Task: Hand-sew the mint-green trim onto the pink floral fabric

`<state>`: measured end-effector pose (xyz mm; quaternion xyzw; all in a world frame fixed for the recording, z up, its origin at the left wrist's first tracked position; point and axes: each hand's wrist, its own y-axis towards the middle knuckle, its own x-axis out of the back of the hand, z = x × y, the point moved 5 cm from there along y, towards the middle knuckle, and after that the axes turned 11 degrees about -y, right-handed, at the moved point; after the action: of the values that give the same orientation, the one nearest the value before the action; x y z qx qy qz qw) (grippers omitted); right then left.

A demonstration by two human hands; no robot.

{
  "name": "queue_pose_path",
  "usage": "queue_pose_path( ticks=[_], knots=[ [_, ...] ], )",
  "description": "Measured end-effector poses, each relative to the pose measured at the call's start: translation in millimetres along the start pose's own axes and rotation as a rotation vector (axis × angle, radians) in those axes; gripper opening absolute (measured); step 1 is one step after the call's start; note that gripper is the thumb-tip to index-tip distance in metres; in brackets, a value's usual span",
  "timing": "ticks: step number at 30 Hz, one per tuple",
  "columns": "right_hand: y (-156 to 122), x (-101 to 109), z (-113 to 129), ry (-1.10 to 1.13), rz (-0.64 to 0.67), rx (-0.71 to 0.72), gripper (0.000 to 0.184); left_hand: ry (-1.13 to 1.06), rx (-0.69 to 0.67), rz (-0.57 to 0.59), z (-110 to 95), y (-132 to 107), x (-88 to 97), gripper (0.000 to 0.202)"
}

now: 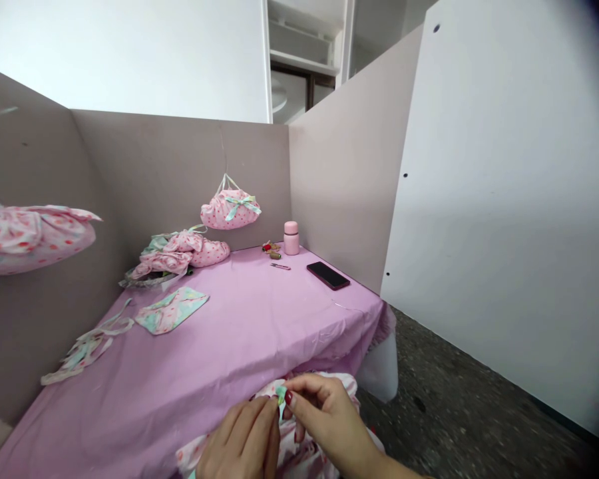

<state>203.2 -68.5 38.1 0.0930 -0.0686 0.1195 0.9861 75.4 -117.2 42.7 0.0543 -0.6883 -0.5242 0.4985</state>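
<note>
At the near edge of the table, my left hand (239, 439) has its fingers closed together against a small mint-green and yellow ribbon (281, 392). My right hand (332, 412) pinches the same ribbon from the right between thumb and index finger. Its thumb, with a dark red nail, faces my left fingertips. Under both hands lies bunched pink-and-white spotted fabric (349, 384), partly hidden by my hands. The tips of my left fingers are partly covered.
A lilac cloth covers the table (239, 319). On it lie a folded printed cloth (172, 310), ribbon strips (87, 349), a fabric pile (180, 256), small scissors (280, 266), thread spools (275, 255), a pink bottle (291, 239) and a phone (328, 275). Pink fabric pouches (231, 209) hang by partitions.
</note>
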Motion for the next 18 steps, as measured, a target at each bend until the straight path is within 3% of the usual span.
queue_pose_path(
  ticks=[18],
  knots=[
    [0.0, 0.2, -6.0, -0.004, -0.018, 0.007, 0.025, -0.028, 0.033, 0.014, 1.0, -1.2, -2.7, 0.018]
  ],
)
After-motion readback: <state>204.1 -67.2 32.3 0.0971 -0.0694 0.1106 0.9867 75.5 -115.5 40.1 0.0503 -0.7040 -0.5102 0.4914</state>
